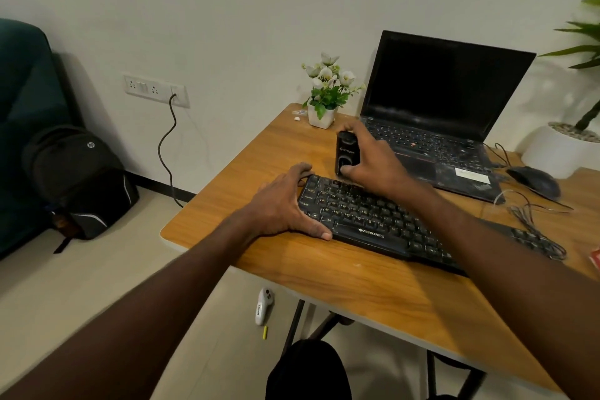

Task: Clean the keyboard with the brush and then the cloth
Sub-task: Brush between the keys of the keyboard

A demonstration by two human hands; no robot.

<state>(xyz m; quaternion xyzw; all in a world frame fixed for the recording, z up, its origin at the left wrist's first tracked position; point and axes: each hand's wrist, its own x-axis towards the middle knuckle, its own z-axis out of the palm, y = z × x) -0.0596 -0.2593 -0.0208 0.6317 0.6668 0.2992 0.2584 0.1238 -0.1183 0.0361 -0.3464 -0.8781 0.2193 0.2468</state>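
A black Zebronics keyboard (373, 221) lies slantwise on the wooden table (373, 286). My left hand (285, 204) clasps its left end, thumb on the front edge and fingers over the far corner. My right hand (370, 159) is closed around a small black upright brush tool (346, 151), just behind the keyboard's far left corner and beside the laptop. No cloth is visible.
An open black laptop (438, 127) stands behind the keyboard, a small white flower pot (323, 115) to its left. A black mouse (535, 180) and tangled cables (532, 221) lie at the right. A backpack (81, 178) and a white controller (264, 305) are on the floor.
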